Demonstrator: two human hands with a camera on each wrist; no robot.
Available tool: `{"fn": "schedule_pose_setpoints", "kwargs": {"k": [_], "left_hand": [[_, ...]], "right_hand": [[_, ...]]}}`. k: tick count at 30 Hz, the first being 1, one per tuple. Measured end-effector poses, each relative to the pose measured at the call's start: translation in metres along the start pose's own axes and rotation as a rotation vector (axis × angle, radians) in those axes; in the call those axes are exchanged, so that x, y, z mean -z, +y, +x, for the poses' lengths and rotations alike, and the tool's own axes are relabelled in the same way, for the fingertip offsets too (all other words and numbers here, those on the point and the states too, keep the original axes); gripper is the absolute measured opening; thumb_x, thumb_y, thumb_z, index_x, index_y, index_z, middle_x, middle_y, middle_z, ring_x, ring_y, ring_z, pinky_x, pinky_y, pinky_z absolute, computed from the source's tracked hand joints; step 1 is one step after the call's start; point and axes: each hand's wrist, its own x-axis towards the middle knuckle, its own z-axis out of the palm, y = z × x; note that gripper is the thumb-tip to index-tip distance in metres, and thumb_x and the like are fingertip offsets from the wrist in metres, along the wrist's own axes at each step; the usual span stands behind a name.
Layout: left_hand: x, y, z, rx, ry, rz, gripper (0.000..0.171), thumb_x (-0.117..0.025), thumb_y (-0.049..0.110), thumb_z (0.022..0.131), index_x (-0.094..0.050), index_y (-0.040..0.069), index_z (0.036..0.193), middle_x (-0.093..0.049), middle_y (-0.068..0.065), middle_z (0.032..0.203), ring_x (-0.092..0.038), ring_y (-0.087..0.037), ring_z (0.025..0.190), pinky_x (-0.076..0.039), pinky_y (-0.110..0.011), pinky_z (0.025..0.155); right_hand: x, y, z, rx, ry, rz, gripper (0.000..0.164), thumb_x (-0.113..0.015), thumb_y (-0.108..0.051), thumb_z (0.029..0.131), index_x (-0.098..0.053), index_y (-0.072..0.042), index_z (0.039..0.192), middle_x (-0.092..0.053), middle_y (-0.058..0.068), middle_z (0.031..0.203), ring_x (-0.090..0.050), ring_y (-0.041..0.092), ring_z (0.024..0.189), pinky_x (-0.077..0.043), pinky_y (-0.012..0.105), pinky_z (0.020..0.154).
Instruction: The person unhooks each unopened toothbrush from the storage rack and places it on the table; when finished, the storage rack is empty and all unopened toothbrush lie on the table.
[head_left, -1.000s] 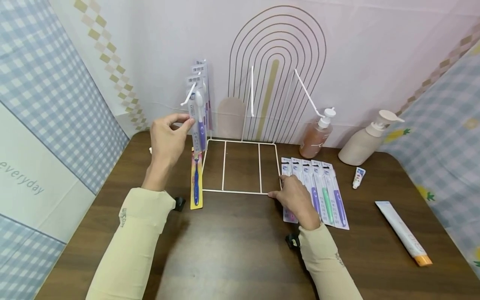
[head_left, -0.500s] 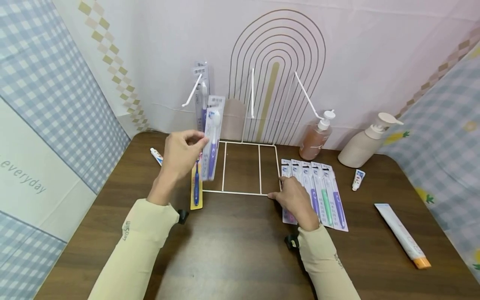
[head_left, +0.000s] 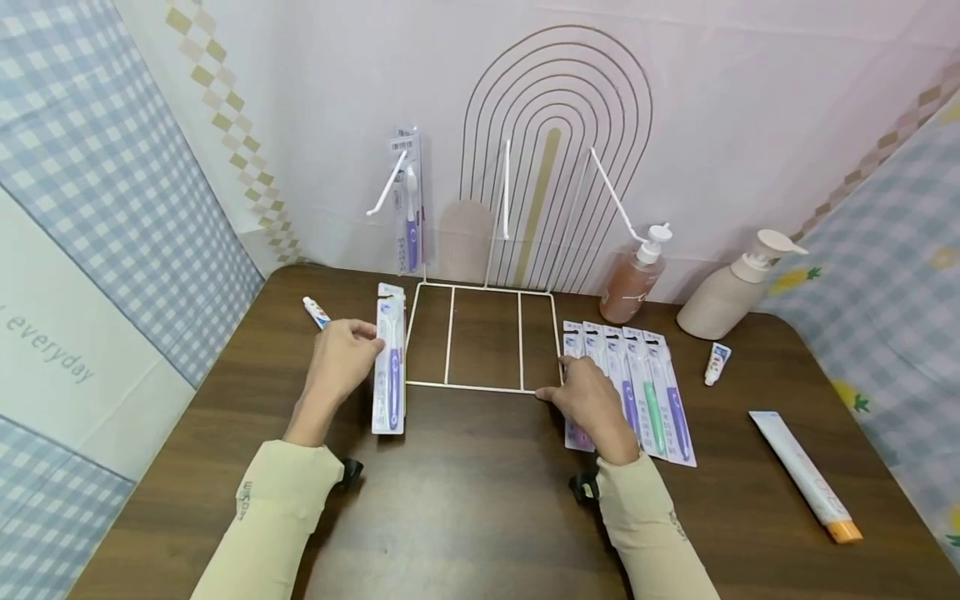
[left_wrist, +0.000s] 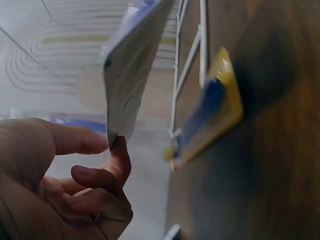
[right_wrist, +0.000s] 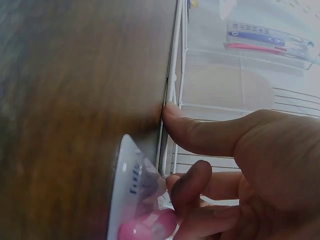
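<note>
Over the desk's (head_left: 465,500) left, our left hand's (head_left: 339,360) edge-pinch risked dropping a purple-white packaged toothbrush (head_left: 387,375); our right hand (head_left: 591,396) pinched a white-wire rack (head_left: 472,387).

Head view: mini toothpaste tube (head_left: 316,312), 11 o'clock of left hand (head_left: 341,358), lower end apparently obscured by it. Left wrist view: held purple toothbrush pack (left_wrist: 131,72) cut off at 12 o'clock; yellow-backed toothbrush pack (left_wrist: 211,116), 3 o'clock, blurred. Right wrist view: pink toothbrush pack (right_wrist: 134,192), 7 o'clock, cut off below.

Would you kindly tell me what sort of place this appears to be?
Probably a staged toiletries display: a white hooked rack stands on a brown table, near packaged toothbrushes and pump bottles.
</note>
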Motion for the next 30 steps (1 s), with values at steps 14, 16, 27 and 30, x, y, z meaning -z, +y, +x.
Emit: {"fn": "schedule_pose_setpoints", "kwargs": {"k": [14, 16, 27, 30], "left_hand": [[-0.026, -0.12, 0.092, 0.053, -0.022, 0.066, 0.029, -0.082, 0.031, 0.096, -0.088, 0.009, 0.114, -0.084, -0.016, 0.109, -0.071, -0.029, 0.089, -0.055, -0.038, 0.066], [-0.025, -0.122, 0.094, 0.065, -0.03, 0.064, 0.029, -0.082, 0.032, 0.095, -0.088, 0.01, 0.113, -0.083, -0.016, 0.11, -0.071, -0.029, 0.09, -0.055, -0.038, 0.066], [-0.019, -0.114, 0.094, 0.088, -0.096, 0.064, 0.028, -0.078, 0.027, 0.1, -0.086, 0.006, 0.117, -0.08, -0.018, 0.115, -0.07, -0.032, 0.098, -0.056, -0.037, 0.071], [-0.018, -0.115, 0.097, 0.088, -0.107, 0.07, 0.03, -0.079, 0.027, 0.099, -0.087, 0.005, 0.119, -0.08, -0.019, 0.12, -0.069, -0.033, 0.104, -0.055, -0.037, 0.075]], "right_hand": [[0.0, 0.001, -0.001, 0.016, 0.0, 0.022, 0.085, -0.099, -0.043, 0.088, -0.069, 0.004, 0.152, -0.081, 0.024, 0.114, -0.063, 0.024, 0.075, -0.051, 0.036, 0.065], [0.0, 0.001, -0.001, 0.011, -0.003, 0.023, 0.086, -0.099, -0.043, 0.088, -0.069, 0.004, 0.154, -0.081, 0.024, 0.116, -0.063, 0.024, 0.075, -0.05, 0.036, 0.064], [0.0, 0.0, -0.002, 0.005, 0.006, 0.027, 0.085, -0.1, -0.043, 0.088, -0.07, 0.003, 0.152, -0.08, 0.021, 0.112, -0.064, 0.025, 0.078, -0.05, 0.036, 0.066], [-0.001, 0.0, -0.001, 0.008, 0.007, 0.023, 0.084, -0.099, -0.043, 0.088, -0.07, 0.003, 0.152, -0.08, 0.021, 0.112, -0.064, 0.025, 0.079, -0.051, 0.036, 0.067]]}}
